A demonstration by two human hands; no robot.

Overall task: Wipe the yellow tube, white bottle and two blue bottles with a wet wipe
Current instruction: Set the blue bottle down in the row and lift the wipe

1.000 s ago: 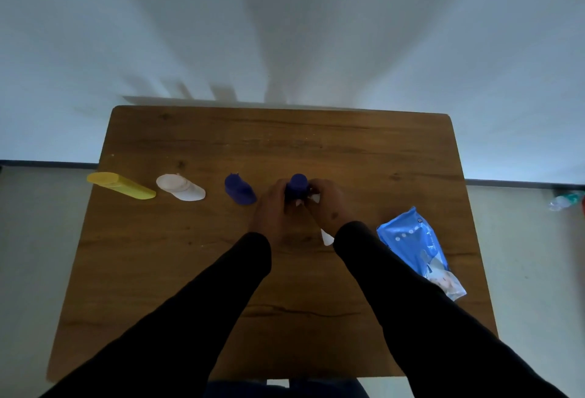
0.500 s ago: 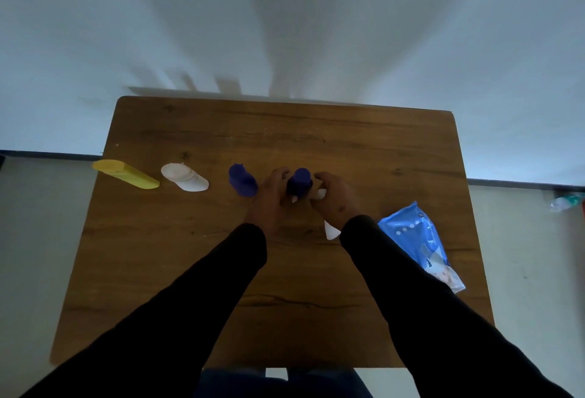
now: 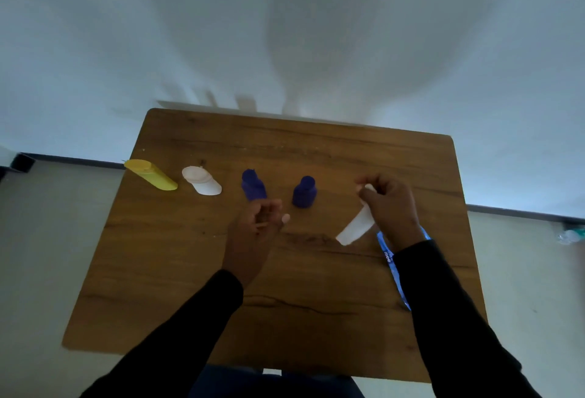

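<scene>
- One table (image 3: 196,271).
- One yellow tube (image 3: 150,174), at nine o'clock.
- One white bottle (image 3: 202,180), just right of it.
- Two blue bottles (image 3: 253,185) (image 3: 304,192), near centre.
- One wet wipe (image 3: 356,228), at three o'clock.
- One blue wipes pack (image 3: 392,266), largely hidden, at four o'clock.
- Two hands (image 3: 253,233) (image 3: 387,207).

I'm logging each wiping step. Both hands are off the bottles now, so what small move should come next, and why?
Probably set the wet wipe down on the table. The right hand pinches it well away from the four upright containers, and the left hand is free. Which ones got wiped cannot be told.
</scene>
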